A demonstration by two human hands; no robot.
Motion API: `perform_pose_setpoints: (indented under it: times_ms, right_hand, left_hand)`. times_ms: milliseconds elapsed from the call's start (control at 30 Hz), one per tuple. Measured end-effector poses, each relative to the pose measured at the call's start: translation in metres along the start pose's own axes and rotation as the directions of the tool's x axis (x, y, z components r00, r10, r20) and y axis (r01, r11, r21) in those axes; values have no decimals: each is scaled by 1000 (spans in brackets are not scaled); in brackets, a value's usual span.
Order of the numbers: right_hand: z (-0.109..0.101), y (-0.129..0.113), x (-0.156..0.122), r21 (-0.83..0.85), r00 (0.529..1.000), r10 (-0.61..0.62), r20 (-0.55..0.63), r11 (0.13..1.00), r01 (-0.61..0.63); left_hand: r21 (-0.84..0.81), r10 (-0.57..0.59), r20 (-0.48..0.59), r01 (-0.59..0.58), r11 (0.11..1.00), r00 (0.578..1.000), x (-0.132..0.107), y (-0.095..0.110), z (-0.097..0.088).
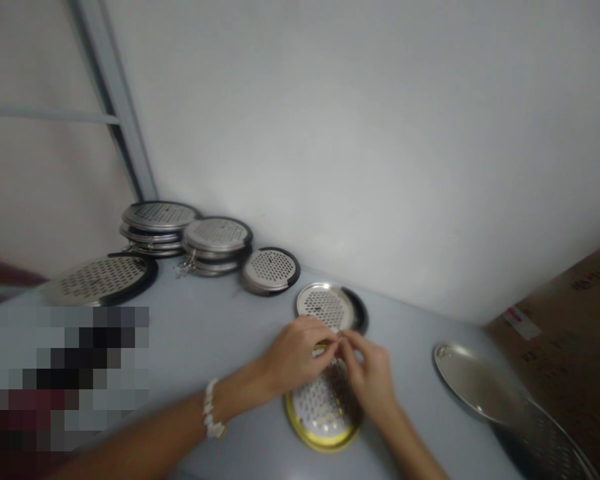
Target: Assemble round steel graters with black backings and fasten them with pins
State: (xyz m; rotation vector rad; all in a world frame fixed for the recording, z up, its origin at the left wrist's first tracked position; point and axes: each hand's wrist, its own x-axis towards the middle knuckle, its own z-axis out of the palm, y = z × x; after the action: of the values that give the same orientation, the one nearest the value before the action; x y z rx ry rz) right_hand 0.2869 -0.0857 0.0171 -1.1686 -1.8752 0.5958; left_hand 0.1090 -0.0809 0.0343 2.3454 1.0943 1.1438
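Note:
My left hand (295,357) and my right hand (370,380) meet fingertip to fingertip over a round perforated metal disc with a gold rim (320,417) lying on the grey table (220,333). Both hands pinch something small at the disc's far edge; what it is I cannot make out. A white bead bracelet (211,418) sits on my left wrist. Just behind my fingers lies another perforated steel disc with a black rim (330,305).
Stacks of perforated lids (160,227) (217,243) stand at the back by the wall, with single lids (271,269) (103,278) beside them. Plain steel trays (480,383) lie at the right edge. A cardboard box (570,313) stands to the right.

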Motion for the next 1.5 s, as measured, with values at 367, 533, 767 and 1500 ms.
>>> perform_pose_setpoints:
  times_ms: [367,533,767,1500]
  right_hand:
    - [1,2,-2,-9,1000,2,5,1000,-2]
    - [-3,-2,2,1,994,28,106,1000,-28]
    - [-12,-7,7,-72,968,81,237,995,-65]
    - [-11,8,1,-287,973,-193,129,931,224]
  left_hand:
    - [57,-10,-2,10,998,1000,-2,-4,5]
    - [113,-36,-3,36,993,999,0,-7,3]
    - [223,11,80,-28,974,997,2,-16,2]
    - [-310,-252,156,289,906,955,7,0,-4]
